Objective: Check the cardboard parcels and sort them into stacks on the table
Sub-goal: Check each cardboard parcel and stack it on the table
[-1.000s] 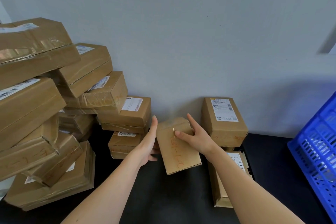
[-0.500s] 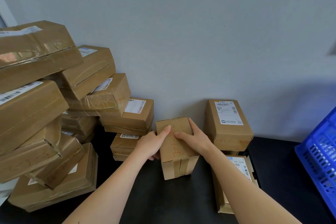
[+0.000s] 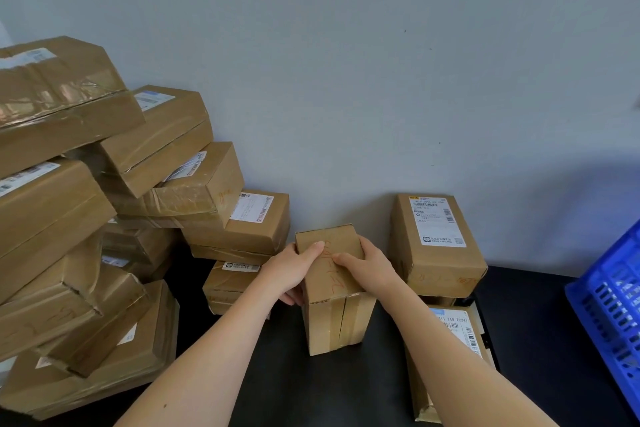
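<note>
Small cardboard parcel [image 3: 337, 322], red writing on top | upright, mid-rear of black worktop [image 3: 277, 381], between parcel pile [image 3: 86, 236] and labelled parcel [image 3: 437, 246] | left hand [image 3: 294, 269], right hand [image 3: 367, 270]: fingers curled round its sides, thumbs on top | blue crate [image 3: 609, 315]: right edge

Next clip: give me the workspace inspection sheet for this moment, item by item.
Surface: black table top, crowded at left.
Job's things: small brown cardboard parcel with red handwriting, upright at centre; leaning pile of taped brown cardboard parcels at left; white-labelled brown cardboard parcel stacked on others at right.
Clutter: blue slotted plastic crate at right edge.
Grippers: left hand and right hand both grip the small parcel's upper end.
Cables: nothing seen.
Surroundings: plain grey wall behind.
</note>
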`<state>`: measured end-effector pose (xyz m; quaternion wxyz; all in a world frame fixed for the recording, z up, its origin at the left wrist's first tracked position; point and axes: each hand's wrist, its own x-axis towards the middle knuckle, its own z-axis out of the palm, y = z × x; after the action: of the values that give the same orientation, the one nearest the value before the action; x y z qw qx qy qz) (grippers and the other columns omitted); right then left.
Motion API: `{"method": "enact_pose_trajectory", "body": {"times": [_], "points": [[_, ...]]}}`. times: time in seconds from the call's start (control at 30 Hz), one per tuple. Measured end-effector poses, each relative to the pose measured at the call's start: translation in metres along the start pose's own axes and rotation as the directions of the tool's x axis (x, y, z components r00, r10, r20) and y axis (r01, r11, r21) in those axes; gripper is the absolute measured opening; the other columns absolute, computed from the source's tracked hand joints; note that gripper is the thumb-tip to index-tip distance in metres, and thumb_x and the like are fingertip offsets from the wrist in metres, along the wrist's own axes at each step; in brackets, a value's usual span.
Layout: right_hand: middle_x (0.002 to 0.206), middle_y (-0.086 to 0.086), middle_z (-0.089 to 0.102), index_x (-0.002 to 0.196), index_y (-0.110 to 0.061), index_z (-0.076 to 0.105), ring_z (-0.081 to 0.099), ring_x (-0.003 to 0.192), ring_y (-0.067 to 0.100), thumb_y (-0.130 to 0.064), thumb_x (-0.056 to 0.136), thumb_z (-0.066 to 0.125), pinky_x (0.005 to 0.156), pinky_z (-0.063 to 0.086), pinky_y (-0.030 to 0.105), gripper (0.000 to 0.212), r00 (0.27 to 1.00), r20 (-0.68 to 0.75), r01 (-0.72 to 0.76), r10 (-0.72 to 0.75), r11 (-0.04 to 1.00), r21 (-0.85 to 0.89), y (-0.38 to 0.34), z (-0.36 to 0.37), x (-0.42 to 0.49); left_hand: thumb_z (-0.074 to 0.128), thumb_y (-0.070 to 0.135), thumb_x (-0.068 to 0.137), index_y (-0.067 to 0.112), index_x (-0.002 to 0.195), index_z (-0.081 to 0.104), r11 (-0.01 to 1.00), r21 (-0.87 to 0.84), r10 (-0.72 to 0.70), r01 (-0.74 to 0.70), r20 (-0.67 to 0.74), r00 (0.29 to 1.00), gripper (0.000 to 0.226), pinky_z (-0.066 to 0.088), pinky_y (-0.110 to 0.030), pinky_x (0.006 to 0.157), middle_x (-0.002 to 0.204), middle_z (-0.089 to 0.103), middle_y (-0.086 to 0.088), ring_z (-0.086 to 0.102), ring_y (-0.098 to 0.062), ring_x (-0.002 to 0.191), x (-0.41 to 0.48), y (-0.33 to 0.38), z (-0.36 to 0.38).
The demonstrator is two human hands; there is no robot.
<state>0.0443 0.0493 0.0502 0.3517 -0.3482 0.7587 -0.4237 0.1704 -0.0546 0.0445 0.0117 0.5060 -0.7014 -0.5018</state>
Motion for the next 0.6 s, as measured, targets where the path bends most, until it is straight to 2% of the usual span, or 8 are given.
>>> {"method": "enact_pose_trajectory", "body": {"times": [0.1,0.17,0.27,0.33,0.4,0.43,0.53,0.6], "points": [[0.121,-0.003,0.055,0.141,-0.023,0.036,0.056,0.110,0.018,-0.038,0.088,0.061,0.097,0.048,0.039,0.061,1.000,0.006,0.004,-0.004,1.000,-0.014,-0.001,0.002,0.005,0.038,0.073,0.085,0.026,0.138,0.032,0.999,-0.030,-0.014,0.014,0.007,1.000,0.071,0.056,-0.035,0.065,0.110,0.063,-0.007,0.071,-0.028,0.077,0.003,-0.001,-0.002],[0.124,-0.003,0.055,0.142,-0.023,0.036,0.056,0.110,0.017,-0.041,0.088,0.061,0.094,0.049,0.034,0.062,1.000,0.000,0.014,-0.014,1.000,-0.028,-0.001,0.003,0.006,0.038,0.073,0.084,0.025,0.139,0.032,0.999,-0.044,-0.023,0.023,-0.001,1.000,0.073,0.056,-0.034,0.065,0.110,0.062,-0.007,0.071,-0.027,0.076,0.004,-0.002,-0.003],[0.114,-0.008,0.055,0.140,-0.024,0.039,0.054,0.101,0.010,-0.048,0.086,0.061,0.076,0.046,0.020,0.063,0.998,-0.033,0.044,-0.046,0.997,-0.066,0.001,0.003,0.004,0.038,0.076,0.082,0.025,0.143,0.026,0.996,-0.075,-0.040,0.040,0.011,0.999,0.080,0.056,-0.037,0.067,0.115,0.060,-0.008,0.071,-0.027,0.079,0.004,-0.004,-0.005],[0.106,-0.012,0.054,0.136,-0.024,0.045,0.054,0.094,0.007,-0.054,0.083,0.062,0.066,0.041,0.015,0.062,0.996,-0.068,0.049,-0.055,0.994,-0.095,0.001,0.002,0.000,0.038,0.079,0.079,0.027,0.147,0.018,0.993,-0.107,-0.050,0.052,0.022,0.999,0.088,0.053,-0.044,0.074,0.133,0.051,-0.011,0.064,-0.031,0.100,0.003,-0.008,-0.006],[0.105,-0.012,0.057,0.130,-0.025,0.051,0.054,0.090,0.005,-0.059,0.080,0.062,0.061,0.040,0.015,0.062,0.989,-0.138,0.041,-0.062,0.988,-0.148,0.001,0.000,-0.003,0.036,0.083,0.076,0.028,0.150,0.013,0.991,-0.128,-0.047,0.047,-0.003,0.999,0.095,0.049,-0.051,0.084,0.147,0.036,-0.010,0.047,-0.034,0.125,0.001,-0.012,-0.006],[0.106,-0.011,0.058,0.128,-0.026,0.053,0.053,0.088,0.005,-0.061,0.080,0.061,0.059,0.038,0.016,0.060,0.980,-0.188,0.034,-0.067,0.984,-0.174,0.003,-0.001,-0.004,0.033,0.084,0.076,0.026,0.150,0.014,0.990,-0.136,-0.037,0.033,-0.027,0.999,0.097,0.046,-0.052,0.089,0.150,0.032,-0.009,0.040,-0.034,0.131,0.000,-0.014,-0.005],[0.100,-0.008,0.061,0.118,-0.022,0.059,0.052,0.087,0.008,-0.051,0.093,0.047,0.065,0.041,0.023,0.040,0.938,-0.345,0.001,-0.035,0.995,-0.096,0.008,-0.001,-0.008,0.023,0.084,0.077,0.015,0.146,0.028,0.991,-0.131,0.008,-0.027,-0.144,0.989,0.098,0.039,-0.051,0.103,0.147,0.036,-0.009,0.036,-0.031,0.133,-0.007,-0.022,-0.002],[0.097,-0.003,0.062,0.109,-0.017,0.061,0.053,0.089,0.013,-0.040,0.100,0.036,0.077,0.043,0.030,0.035,0.912,-0.408,-0.022,0.030,0.999,0.023,0.013,0.000,-0.010,0.021,0.082,0.079,0.012,0.141,0.037,0.991,-0.124,0.019,-0.046,-0.211,0.977,0.094,0.039,-0.051,0.104,0.142,0.041,-0.009,0.039,-0.029,0.130,-0.010,-0.023,0.001]]}}
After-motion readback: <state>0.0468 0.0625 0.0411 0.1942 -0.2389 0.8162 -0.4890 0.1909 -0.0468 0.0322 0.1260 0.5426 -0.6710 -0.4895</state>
